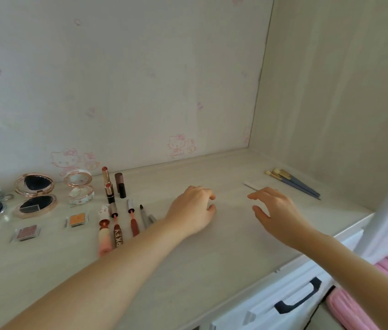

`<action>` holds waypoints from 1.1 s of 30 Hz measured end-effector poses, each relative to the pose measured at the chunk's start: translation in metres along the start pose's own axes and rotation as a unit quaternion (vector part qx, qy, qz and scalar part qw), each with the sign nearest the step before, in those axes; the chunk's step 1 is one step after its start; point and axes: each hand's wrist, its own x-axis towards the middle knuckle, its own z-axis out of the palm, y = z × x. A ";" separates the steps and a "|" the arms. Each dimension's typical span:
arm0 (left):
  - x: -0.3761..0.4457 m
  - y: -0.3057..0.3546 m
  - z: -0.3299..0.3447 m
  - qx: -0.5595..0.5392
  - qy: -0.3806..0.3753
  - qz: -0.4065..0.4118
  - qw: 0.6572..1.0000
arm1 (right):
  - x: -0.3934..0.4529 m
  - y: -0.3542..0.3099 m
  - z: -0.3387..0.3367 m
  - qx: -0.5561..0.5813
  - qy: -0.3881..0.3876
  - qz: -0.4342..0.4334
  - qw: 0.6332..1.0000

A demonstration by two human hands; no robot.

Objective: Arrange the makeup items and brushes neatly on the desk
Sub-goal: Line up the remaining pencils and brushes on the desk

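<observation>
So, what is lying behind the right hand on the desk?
Behind the right hand lies a thin white stick; its near end is covered by the fingers. Farther back, a bunch of blue-handled brushes lies in full view on the desk.

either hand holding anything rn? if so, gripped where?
Nothing held. The left hand rests on the desk, fingers loosely curled and empty. The right hand is open, reaching toward the white stick, with no visible grip on it.
</observation>
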 end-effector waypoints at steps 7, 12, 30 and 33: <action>0.053 0.041 0.044 -0.010 -0.036 0.044 0.998 | -0.007 0.055 -0.003 -0.031 0.030 0.072 0.996; 0.084 0.066 0.071 -0.036 -0.006 -0.007 0.999 | -0.005 0.073 0.003 -0.038 0.013 0.130 0.991; 0.091 0.062 0.072 -0.131 -0.016 -0.044 0.990 | -0.003 0.066 0.002 -0.032 0.026 0.146 0.988; 0.079 0.062 0.062 -0.176 0.040 -0.057 0.982 | -0.005 0.058 0.000 0.031 0.057 0.156 0.986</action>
